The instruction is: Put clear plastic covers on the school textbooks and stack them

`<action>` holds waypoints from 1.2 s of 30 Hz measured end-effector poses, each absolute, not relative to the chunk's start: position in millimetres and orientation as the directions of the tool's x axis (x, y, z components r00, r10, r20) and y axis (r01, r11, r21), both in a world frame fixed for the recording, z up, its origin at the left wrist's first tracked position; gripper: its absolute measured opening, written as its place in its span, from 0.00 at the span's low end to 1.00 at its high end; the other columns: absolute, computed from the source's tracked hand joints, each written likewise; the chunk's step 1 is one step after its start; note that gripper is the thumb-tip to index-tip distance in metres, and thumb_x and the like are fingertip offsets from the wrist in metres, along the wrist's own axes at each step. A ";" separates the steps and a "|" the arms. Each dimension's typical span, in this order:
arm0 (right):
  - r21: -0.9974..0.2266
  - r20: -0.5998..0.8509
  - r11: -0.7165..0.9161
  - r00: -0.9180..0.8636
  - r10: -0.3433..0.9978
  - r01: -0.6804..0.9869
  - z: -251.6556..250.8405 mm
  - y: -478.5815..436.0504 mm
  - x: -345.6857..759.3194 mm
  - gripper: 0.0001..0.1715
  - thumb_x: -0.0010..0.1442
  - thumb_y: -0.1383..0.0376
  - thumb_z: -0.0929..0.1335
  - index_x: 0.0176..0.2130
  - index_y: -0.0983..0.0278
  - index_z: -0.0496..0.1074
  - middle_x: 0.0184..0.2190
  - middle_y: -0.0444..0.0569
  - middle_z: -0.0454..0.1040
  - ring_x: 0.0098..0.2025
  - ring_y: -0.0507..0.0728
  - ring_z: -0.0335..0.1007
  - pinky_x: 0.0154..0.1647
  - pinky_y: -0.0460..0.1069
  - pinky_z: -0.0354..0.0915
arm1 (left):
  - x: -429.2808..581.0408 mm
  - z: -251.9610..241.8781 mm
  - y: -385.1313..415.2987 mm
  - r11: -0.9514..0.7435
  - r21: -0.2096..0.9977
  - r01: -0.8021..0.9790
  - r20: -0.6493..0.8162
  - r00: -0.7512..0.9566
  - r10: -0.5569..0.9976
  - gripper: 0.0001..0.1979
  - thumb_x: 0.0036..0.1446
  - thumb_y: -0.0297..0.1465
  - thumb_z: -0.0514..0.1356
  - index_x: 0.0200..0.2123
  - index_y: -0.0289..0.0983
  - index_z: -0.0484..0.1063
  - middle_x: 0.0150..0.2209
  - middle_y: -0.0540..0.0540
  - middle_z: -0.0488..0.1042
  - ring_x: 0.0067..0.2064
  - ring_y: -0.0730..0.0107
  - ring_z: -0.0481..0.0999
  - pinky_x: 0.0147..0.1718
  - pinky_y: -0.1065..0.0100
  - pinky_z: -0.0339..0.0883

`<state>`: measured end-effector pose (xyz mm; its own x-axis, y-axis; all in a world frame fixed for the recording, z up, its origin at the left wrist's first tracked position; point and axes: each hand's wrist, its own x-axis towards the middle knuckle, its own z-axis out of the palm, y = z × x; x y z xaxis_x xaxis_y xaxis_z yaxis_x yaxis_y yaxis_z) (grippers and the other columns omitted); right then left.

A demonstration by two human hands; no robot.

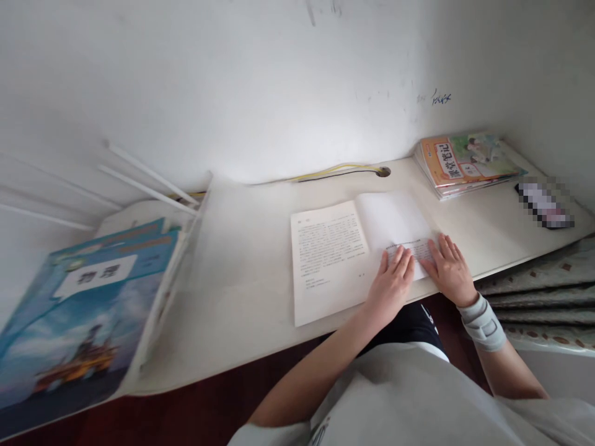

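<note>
An open book (328, 263) lies on the white desk in front of me, with printed text on its left page and a mostly blank right page with some print low down. My left hand (393, 279) rests flat on the lower part of the right page, fingers stretched out. Beside it, my right hand (450, 266) lies over the right edge of the same page with its fingers extended. A grey wristband (484, 322) wraps my right wrist. Neither hand grips anything; the palms are hidden from above.
Blue-covered books (88, 310) are stacked at the left end of the desk (232, 291). At the back right sits a pile of orange-and-green books (469, 162), with a blurred-out phone (543, 203) near it. A yellow cable (334, 168) runs along the wall to a hole.
</note>
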<state>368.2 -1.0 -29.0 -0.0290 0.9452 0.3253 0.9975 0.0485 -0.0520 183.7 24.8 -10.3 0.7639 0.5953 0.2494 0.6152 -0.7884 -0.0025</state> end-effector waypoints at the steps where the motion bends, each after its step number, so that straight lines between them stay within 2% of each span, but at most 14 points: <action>1: -0.054 0.323 0.050 -0.030 0.946 0.997 -28.9 -1.0 368.4 0.32 0.64 0.53 0.57 0.56 0.73 0.64 0.59 0.69 0.60 0.62 0.68 0.54 0.58 0.61 0.57 | 185.0 -9.6 25.3 -0.802 0.000 0.598 0.243 0.778 0.580 0.21 0.61 0.22 0.45 0.57 0.27 0.61 0.60 0.33 0.61 0.64 0.53 0.53 0.59 0.47 0.54; 4: -0.070 0.318 0.054 -0.029 0.948 0.996 -29.5 -0.9 369.6 0.31 0.64 0.53 0.57 0.56 0.72 0.64 0.59 0.68 0.60 0.62 0.68 0.54 0.58 0.61 0.57 | 183.5 -7.2 24.9 -0.812 0.010 0.584 0.232 0.788 0.570 0.21 0.62 0.23 0.45 0.58 0.29 0.60 0.61 0.34 0.60 0.65 0.52 0.52 0.59 0.47 0.54; 7: -0.089 0.316 0.052 -0.022 0.949 0.995 -30.8 -0.8 370.1 0.32 0.64 0.52 0.57 0.57 0.72 0.64 0.59 0.69 0.59 0.63 0.68 0.53 0.58 0.61 0.57 | 176.9 -6.1 20.5 -0.717 0.017 0.697 0.221 0.696 0.683 0.23 0.61 0.22 0.46 0.60 0.31 0.58 0.62 0.35 0.57 0.64 0.43 0.50 0.56 0.39 0.54; 9: -0.098 0.319 0.047 -0.013 0.948 0.994 -31.9 -0.8 369.8 0.34 0.64 0.51 0.57 0.57 0.73 0.62 0.60 0.70 0.58 0.63 0.68 0.52 0.58 0.61 0.57 | 174.9 -6.5 17.0 -0.664 0.019 0.748 0.208 0.647 0.734 0.25 0.59 0.20 0.47 0.60 0.31 0.57 0.63 0.34 0.56 0.64 0.41 0.50 0.55 0.38 0.55; 14: -0.130 0.322 0.045 -0.001 0.947 0.991 -33.6 -1.2 369.9 0.36 0.63 0.50 0.57 0.59 0.73 0.59 0.60 0.69 0.58 0.64 0.68 0.50 0.59 0.63 0.56 | 181.9 -7.3 17.1 -0.707 0.025 0.707 0.161 0.695 0.700 0.24 0.60 0.21 0.46 0.59 0.29 0.58 0.63 0.33 0.56 0.65 0.45 0.50 0.56 0.42 0.55; 19: -0.129 0.315 0.060 -0.017 0.949 0.990 -33.0 -0.9 371.1 0.37 0.63 0.50 0.57 0.58 0.76 0.61 0.59 0.72 0.58 0.64 0.69 0.50 0.59 0.62 0.55 | 183.3 -9.4 26.0 -0.758 0.041 0.651 0.160 0.744 0.648 0.24 0.60 0.21 0.44 0.60 0.28 0.57 0.63 0.32 0.55 0.66 0.48 0.45 0.57 0.42 0.54; 23: -0.168 0.329 0.075 -0.016 0.944 0.983 -34.3 -0.4 370.7 0.36 0.63 0.49 0.57 0.58 0.75 0.61 0.59 0.71 0.58 0.64 0.69 0.50 0.59 0.64 0.56 | 179.4 -14.7 28.9 -0.783 0.058 0.619 0.162 0.769 0.619 0.24 0.60 0.21 0.44 0.61 0.27 0.54 0.64 0.32 0.52 0.66 0.48 0.43 0.58 0.41 0.50; 26: -0.304 0.334 0.099 0.009 0.943 0.947 -34.3 0.1 377.1 0.37 0.63 0.48 0.56 0.57 0.74 0.62 0.60 0.70 0.58 0.64 0.68 0.50 0.59 0.64 0.55 | 177.2 -17.0 29.4 -0.798 0.093 0.595 0.166 0.781 0.602 0.25 0.60 0.21 0.45 0.61 0.27 0.53 0.65 0.32 0.50 0.67 0.48 0.39 0.59 0.41 0.48; 29: -0.551 0.305 0.082 0.109 0.946 0.831 -28.8 2.7 394.4 0.39 0.62 0.46 0.56 0.57 0.72 0.63 0.61 0.69 0.56 0.65 0.67 0.48 0.60 0.63 0.56 | 175.9 -16.5 30.0 -0.793 0.169 0.585 0.190 0.770 0.609 0.29 0.59 0.20 0.46 0.63 0.30 0.47 0.65 0.30 0.48 0.67 0.52 0.35 0.59 0.42 0.47; 31: -0.735 0.252 0.050 0.204 0.946 0.677 -22.2 6.5 408.2 0.38 0.60 0.44 0.58 0.57 0.68 0.63 0.62 0.65 0.54 0.64 0.66 0.49 0.57 0.61 0.61 | 175.1 -15.1 29.9 -0.769 0.262 0.583 0.220 0.740 0.636 0.33 0.58 0.20 0.48 0.65 0.32 0.40 0.66 0.30 0.44 0.67 0.53 0.33 0.60 0.43 0.47; 33: -0.889 0.154 0.021 0.254 0.955 0.458 -15.0 11.8 418.6 0.35 0.59 0.44 0.60 0.57 0.61 0.63 0.62 0.58 0.56 0.61 0.64 0.56 0.51 0.58 0.67 | 174.5 -13.6 28.1 -0.727 0.376 0.575 0.268 0.683 0.679 0.36 0.58 0.21 0.49 0.66 0.33 0.32 0.66 0.29 0.40 0.67 0.54 0.31 0.60 0.46 0.48; 36: -0.983 -0.007 -0.045 0.210 0.978 0.176 -4.9 20.4 420.0 0.31 0.59 0.44 0.60 0.55 0.56 0.63 0.59 0.53 0.61 0.52 0.61 0.69 0.43 0.56 0.72 | 174.1 -11.1 20.7 -0.660 0.516 0.546 0.339 0.578 0.742 0.38 0.60 0.25 0.49 0.65 0.36 0.26 0.67 0.30 0.36 0.67 0.53 0.32 0.60 0.47 0.51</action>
